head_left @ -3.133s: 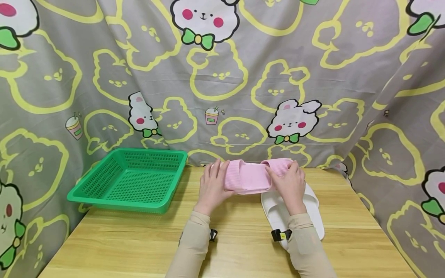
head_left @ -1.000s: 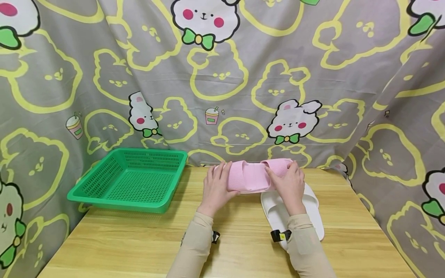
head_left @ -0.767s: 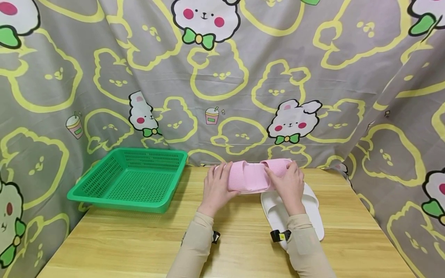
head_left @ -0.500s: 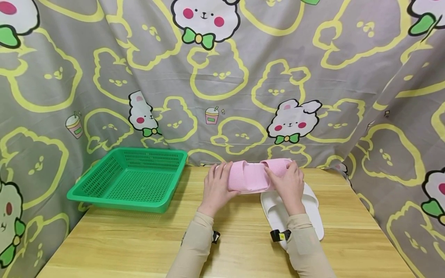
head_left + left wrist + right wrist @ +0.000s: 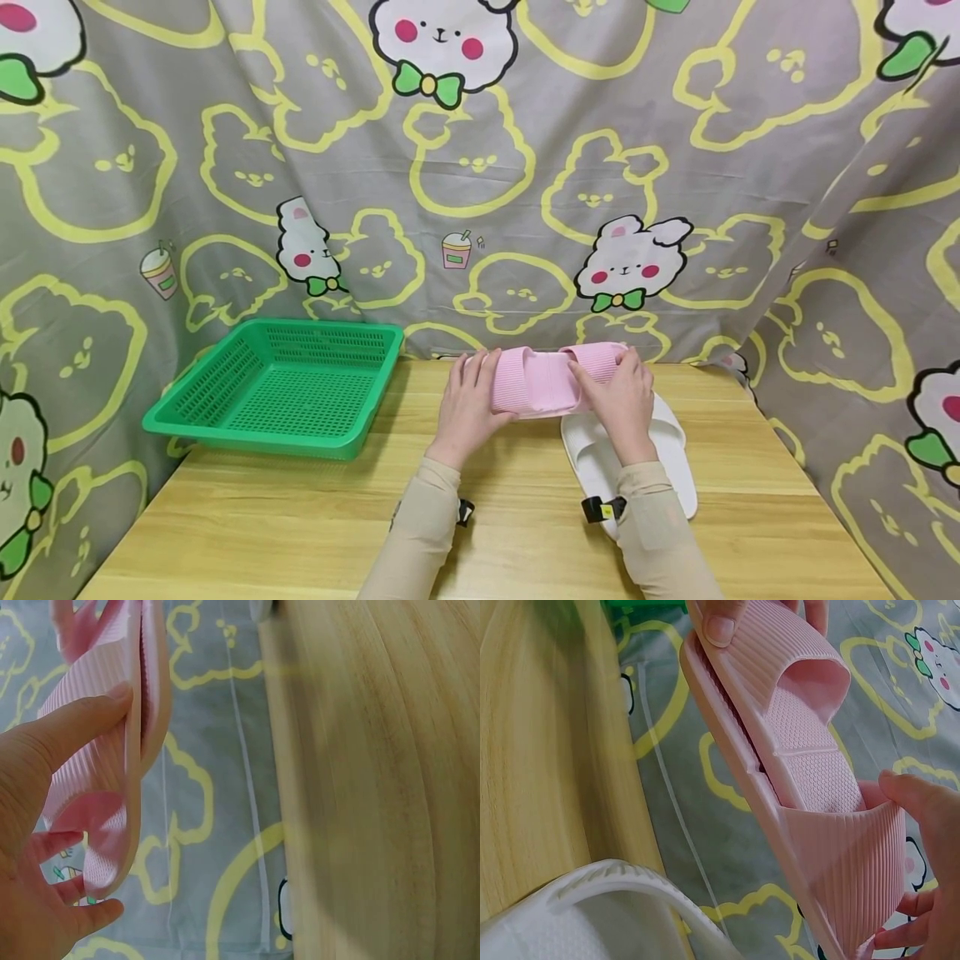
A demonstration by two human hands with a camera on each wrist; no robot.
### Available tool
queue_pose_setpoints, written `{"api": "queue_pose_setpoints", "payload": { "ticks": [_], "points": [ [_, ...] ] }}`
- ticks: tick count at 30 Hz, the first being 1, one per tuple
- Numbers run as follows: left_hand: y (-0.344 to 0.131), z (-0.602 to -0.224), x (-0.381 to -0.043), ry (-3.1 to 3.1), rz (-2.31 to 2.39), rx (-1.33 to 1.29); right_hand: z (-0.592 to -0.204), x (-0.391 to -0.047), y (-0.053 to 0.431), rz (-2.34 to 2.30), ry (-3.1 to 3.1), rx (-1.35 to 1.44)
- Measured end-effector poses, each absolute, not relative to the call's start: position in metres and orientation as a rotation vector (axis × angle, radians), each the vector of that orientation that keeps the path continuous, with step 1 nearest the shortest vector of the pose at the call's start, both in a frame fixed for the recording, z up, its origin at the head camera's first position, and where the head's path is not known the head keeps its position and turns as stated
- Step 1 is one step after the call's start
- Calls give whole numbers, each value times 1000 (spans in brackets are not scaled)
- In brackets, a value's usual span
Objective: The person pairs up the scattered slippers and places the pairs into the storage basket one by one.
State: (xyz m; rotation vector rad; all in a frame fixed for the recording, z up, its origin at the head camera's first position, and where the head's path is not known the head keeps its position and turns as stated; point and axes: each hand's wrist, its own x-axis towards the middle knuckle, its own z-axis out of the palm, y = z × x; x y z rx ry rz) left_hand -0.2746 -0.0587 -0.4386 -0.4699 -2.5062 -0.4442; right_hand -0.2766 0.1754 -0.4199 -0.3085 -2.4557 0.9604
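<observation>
A pair of pink slippers (image 5: 551, 383) is held above the back of the table, one lying against the other with their ribbed straps at opposite ends. My left hand (image 5: 468, 408) grips the left end; in the left wrist view its thumb (image 5: 82, 724) presses on the strap while the fingers reach round the far side. At the right end my right hand (image 5: 622, 404) holds the other strap, thumb toward the middle. The right wrist view shows a narrow gap between the two soles. White footwear (image 5: 678, 467) lies under my right forearm, partly hidden.
A green plastic basket (image 5: 348, 437) with slotted walls stands at the left of the wooden table (image 5: 510, 533). Behind and at both sides hangs a grey curtain (image 5: 480, 308) with cartoon prints, close to the table's back edge.
Since the oldest frame, my left hand has shifted slightly right, bringing the left strap nearer the right one. Over the last second, hands and slippers stay nearly still.
</observation>
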Motion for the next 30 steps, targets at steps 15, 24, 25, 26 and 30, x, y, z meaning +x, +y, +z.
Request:
{"api": "queue_pose_setpoints", "payload": {
  "ticks": [15, 24, 25, 26, 30],
  "points": [
    [-57, -440, -274, -2465, -419, -487, -421, -277, 173, 948, -2460, -303],
    [-56, -440, -274, -2489, -425, -476, -421, -276, 173, 947, -2468, -306],
    [-56, -440, -274, -2487, -425, -475, -421, -276, 173, 948, -2470, -304],
    [-56, -440, -274, -2486, -426, -475, -421, -276, 173, 947, -2472, -303],
    [-55, -441, -273, -2473, -420, -477, -421, -276, 173, 945, -2474, -305]
  ]
}}
